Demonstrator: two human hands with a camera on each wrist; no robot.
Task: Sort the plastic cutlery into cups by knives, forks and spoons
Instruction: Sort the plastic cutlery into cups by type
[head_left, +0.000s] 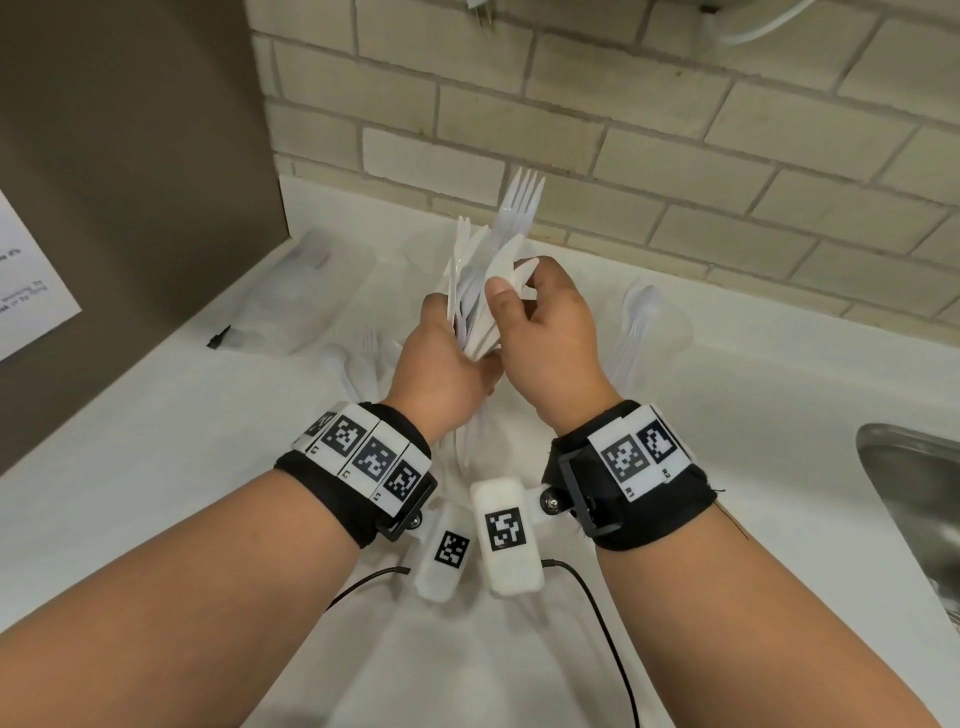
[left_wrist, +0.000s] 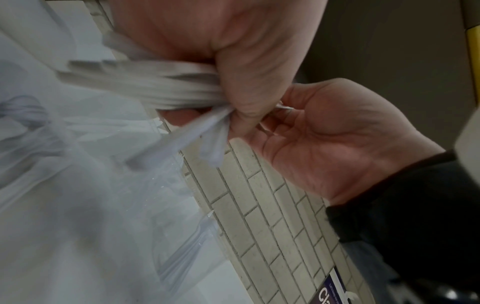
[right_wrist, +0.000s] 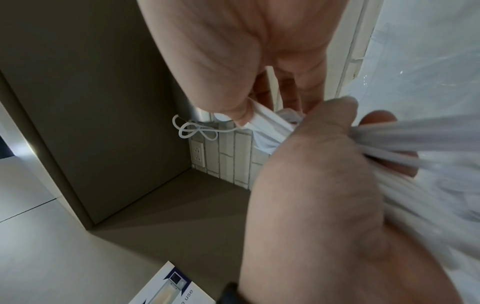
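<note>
- far left, a brown cabinet side (head_left: 130, 182) walls off the white counter (head_left: 156, 467), with a clear bag (head_left: 291, 306) lying near its foot
- left hand (head_left: 441, 374) is wrapped round a bundle of white cutlery (head_left: 483, 280), held above the counter, one fork (head_left: 519, 202) poking up highest
- right hand (head_left: 545, 332) pinches a piece at the bundle's top, can't tell which kind
- clear cups (head_left: 649, 322) at the right are hard to make out
- steel sink (head_left: 914, 499) is cut off at the right edge
</note>
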